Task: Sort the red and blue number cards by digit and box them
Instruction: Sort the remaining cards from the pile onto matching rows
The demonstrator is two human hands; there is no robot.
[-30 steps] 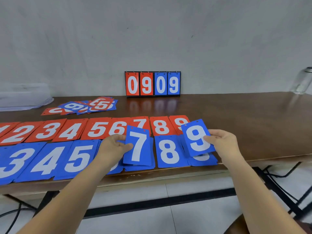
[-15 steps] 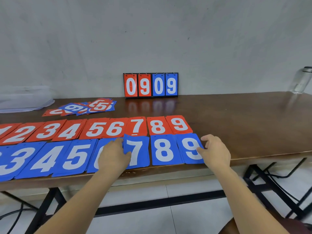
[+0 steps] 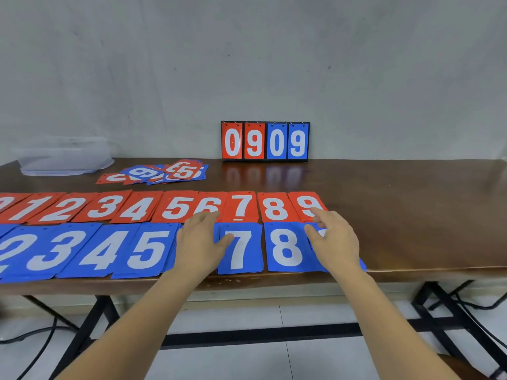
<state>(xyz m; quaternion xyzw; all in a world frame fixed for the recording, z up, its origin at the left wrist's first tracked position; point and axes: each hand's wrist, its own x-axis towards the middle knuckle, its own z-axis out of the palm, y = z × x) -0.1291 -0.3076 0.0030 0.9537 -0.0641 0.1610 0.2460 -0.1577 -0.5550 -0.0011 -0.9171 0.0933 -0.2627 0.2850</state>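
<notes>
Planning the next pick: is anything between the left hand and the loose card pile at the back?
Only the red row lies flat on the table between the left hand and the loose card pile. Nothing upright stands there; reaching over it looks unobstructed.

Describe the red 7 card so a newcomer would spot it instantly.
On the brown table, find the far row of red cards. The red 7 lies between the red 6 and red 8, directly behind the blue 7. Alone there, its digit has a short white bar underneath.
</notes>
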